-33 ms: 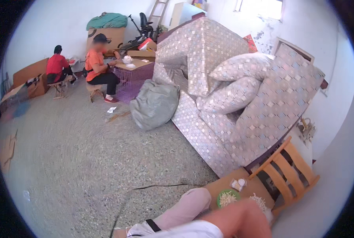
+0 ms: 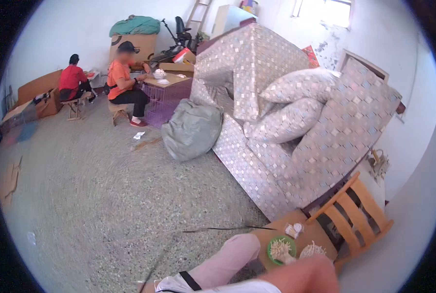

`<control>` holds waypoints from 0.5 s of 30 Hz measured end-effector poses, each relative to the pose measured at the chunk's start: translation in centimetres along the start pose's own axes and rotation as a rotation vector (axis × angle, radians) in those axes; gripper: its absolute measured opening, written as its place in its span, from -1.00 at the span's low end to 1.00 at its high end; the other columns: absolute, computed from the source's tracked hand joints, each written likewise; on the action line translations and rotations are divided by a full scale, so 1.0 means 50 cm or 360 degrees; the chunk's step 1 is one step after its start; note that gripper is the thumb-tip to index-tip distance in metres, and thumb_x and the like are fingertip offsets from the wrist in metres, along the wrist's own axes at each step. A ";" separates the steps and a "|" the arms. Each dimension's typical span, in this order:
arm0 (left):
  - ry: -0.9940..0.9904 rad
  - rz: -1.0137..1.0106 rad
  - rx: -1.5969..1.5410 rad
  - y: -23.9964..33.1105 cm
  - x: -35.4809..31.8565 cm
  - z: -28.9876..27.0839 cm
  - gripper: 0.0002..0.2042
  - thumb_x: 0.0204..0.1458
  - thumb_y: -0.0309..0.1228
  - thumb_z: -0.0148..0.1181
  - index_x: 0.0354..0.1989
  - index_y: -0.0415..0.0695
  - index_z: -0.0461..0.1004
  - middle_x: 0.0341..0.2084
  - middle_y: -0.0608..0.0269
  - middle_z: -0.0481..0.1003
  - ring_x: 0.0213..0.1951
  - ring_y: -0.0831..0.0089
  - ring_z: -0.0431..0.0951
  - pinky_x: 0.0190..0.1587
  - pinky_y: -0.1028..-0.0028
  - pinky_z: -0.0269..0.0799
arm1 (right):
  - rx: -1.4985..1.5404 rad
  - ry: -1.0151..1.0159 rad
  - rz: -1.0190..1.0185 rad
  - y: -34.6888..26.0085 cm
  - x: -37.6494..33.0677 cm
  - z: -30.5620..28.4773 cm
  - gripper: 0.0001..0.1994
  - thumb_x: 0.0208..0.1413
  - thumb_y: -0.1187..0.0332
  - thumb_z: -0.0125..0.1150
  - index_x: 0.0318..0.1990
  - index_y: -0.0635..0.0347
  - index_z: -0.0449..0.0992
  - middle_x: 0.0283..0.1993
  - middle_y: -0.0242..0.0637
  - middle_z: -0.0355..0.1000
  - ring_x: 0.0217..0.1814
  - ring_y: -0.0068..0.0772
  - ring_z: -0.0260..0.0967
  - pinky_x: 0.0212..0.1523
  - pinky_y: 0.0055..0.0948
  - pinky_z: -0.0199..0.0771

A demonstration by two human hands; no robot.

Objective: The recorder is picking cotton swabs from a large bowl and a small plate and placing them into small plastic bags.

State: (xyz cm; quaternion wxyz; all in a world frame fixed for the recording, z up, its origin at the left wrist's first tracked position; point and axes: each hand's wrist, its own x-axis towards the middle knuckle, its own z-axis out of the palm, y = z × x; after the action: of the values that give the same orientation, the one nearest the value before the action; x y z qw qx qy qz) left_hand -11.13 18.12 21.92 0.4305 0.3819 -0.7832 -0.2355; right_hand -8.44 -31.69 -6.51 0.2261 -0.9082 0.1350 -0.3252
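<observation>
My bare left arm (image 2: pixel 303 274) bends across the bottom edge, below a white sleeve. Just past it, a pale, blurred shape that looks like my left hand (image 2: pixel 289 257) is at the near side of a green bowl (image 2: pixel 269 254) of short, pale stick-like pieces (image 2: pixel 278 246). Its fingers are too smeared to read. Right of the bowl lies a round heap of similar pale pieces (image 2: pixel 312 250), partly hidden by the arm. Small white items (image 2: pixel 294 230) rest behind the bowl on a brown board-like tabletop (image 2: pixel 267 232). My right hand does not show.
A wooden chair (image 2: pixel 347 215) stands beside the tabletop. Beyond are a patterned sofa (image 2: pixel 276 161) with cushions and a grey-green sack (image 2: pixel 191 131). My leg (image 2: pixel 225 256) stretches left. A person in orange (image 2: pixel 120 75) and one in red (image 2: pixel 71 80) sit farther away.
The pale hand shape has moved left, from beside the right-hand heap to the green bowl. More of that heap shows now. The whole view has shifted slightly.
</observation>
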 end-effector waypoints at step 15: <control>-0.0377 -0.0038 -0.0255 -0.022 0.058 -0.082 -0.65 0.21 -0.27 0.02 0.03 -0.27 0.46 -0.07 0.00 0.53 -0.01 0.17 0.52 0.06 0.19 0.37 | 0.0061 -0.0026 0.0205 -0.033 -0.146 0.075 -0.81 0.10 0.33 0.20 -0.27 0.29 0.44 -0.41 -0.06 0.46 -0.38 -0.09 0.44 -0.30 -0.23 0.41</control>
State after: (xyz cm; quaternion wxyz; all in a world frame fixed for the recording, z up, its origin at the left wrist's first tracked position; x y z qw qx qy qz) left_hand -8.16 14.95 24.71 0.3613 0.3250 -0.8026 -0.3458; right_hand -11.29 -26.19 -12.13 0.2650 -0.8958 0.1851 -0.3050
